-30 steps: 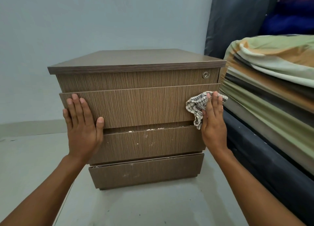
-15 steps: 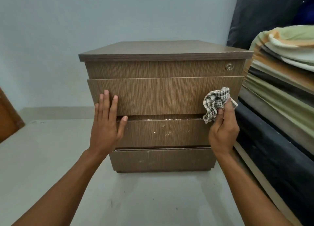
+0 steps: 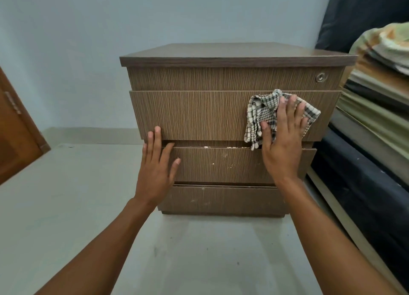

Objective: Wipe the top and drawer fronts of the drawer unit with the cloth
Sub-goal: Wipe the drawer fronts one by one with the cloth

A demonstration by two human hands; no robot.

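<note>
A brown wood-grain drawer unit stands on the floor in front of me, with several drawer fronts and a round lock at the top right. My right hand lies flat on a black-and-white checked cloth, pressing it against the right part of the second drawer front. My left hand rests flat with fingers spread on the unit's left side, across the second and third drawer fronts. White specks and scuffs mark the lower drawer fronts.
A low bed with a dark base and a pile of striped green and orange bedding sits close to the unit's right side. A brown wooden door is at the left. Pale wall behind, grey floor below.
My right hand went from gripping the cloth near the drawer's right edge to spreading flat over it, a little higher and further left. My left hand has slid lower. The view shifted left.
</note>
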